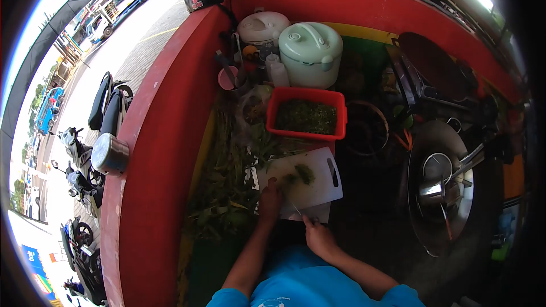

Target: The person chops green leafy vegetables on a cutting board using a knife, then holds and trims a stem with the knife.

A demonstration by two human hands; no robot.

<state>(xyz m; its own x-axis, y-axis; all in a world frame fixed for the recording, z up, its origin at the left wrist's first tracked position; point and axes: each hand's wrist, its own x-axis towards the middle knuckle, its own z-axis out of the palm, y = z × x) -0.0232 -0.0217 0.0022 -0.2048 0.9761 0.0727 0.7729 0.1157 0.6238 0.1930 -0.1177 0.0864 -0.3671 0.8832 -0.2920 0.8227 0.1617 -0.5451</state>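
A white cutting board with a slot handle lies in front of me, tilted slightly. Chopped greens rest in a small pile on its middle. My right hand is wrapped round the handle of a knife, whose blade points up and left over the board. At the board's left edge is my left hand, fingers bent close to the greens; whether they pinch anything is too small to tell. Behind the board stands a red tub holding cut greens.
Leafy stalks lie left of the board beside a red wall. Behind stand a pale green rice cooker, squeeze bottles and a pink cup. A large wok with metal utensils sits right.
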